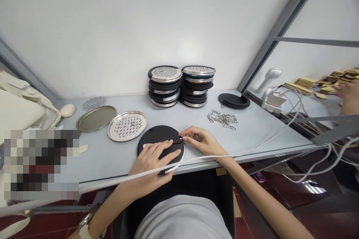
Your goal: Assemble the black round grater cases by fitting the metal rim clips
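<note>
A black round cover (159, 134) with a silvery rim lies at the table's front edge. My left hand (154, 160) grips it, its fingers spread over the top and its thumb at the near rim. At the cover's right side, my right hand (203, 140) pinches a small metal clip (180, 137) against the edge. Several similar clips (224, 118) lie in a loose heap to the right. Left of the cover rest a round perforated grater plate (127, 126) and an olive-grey round tray (97, 118).
Two stacks of round graters in black covers (165, 87) (198, 86) stand by the wall. Another black ring-shaped cover (234, 101) lies at right. A white cable (252, 145) crosses in front of my wrists. Another person's hand (349, 93) is at far right.
</note>
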`<state>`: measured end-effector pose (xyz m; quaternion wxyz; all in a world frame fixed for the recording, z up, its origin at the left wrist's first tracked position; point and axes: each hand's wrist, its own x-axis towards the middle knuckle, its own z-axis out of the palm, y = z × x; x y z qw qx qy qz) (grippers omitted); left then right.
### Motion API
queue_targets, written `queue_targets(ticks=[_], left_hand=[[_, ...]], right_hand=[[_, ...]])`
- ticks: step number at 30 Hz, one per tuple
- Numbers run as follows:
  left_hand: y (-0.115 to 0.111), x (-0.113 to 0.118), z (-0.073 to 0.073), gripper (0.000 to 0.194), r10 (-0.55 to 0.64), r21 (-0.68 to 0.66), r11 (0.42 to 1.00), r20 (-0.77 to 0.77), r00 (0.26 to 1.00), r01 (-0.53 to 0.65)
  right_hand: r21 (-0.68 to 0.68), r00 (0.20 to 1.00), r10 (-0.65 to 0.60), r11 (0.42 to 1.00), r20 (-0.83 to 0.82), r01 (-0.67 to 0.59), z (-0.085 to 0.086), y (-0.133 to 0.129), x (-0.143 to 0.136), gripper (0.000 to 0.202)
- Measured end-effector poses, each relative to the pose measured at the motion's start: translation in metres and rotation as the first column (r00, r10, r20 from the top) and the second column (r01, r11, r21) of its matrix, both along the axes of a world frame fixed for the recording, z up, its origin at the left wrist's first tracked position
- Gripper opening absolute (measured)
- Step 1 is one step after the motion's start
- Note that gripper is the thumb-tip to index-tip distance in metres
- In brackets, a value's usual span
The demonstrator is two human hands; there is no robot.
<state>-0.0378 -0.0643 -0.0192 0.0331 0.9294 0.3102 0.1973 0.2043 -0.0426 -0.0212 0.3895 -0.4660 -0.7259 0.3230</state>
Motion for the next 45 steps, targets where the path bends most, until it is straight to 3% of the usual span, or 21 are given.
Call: queue_targets(ticks=[12,45], left_hand=[[0.0,-0.0002,-0.0007,0.047,0.005,0.009,1.0,-0.009,1.0,-0.005],[0.0012,0.0012,-0.0006,0.047,-0.009,0.035,0.999,0.01,1.0,0.009]], right_hand=[[-0.105,0.982,0.066,0.991,-0.177,-0.086,-0.0066,0.0013,-0.0003,0.027],[-0.144,0.968,0.114,0.978,-0.222,-0.148,-0.005,0.0011,0.0002,0.035]])
